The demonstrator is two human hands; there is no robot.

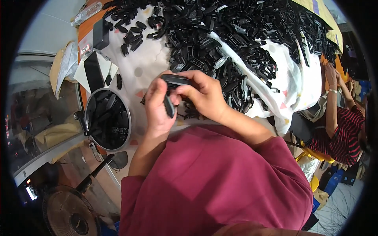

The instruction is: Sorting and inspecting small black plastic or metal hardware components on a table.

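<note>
My left hand (157,106) grips a small black plastic piece (169,106) that points downward from my fingers. My right hand (202,94) pinches another black plastic part (175,80) by its upper end, and the two parts meet between my hands. Both hands hover over a white patterned cloth (147,59) at the table's near edge. A large heap of similar black plastic parts (236,35) lies just beyond my right hand, spreading across the cloth.
A round metal pot (126,118) holding black parts stands left of my hands. A black phone (93,71) and a black adapter (101,34) lie at the far left. Another person in a striped top (344,135) sits at the right. A floor fan (71,214) is below left.
</note>
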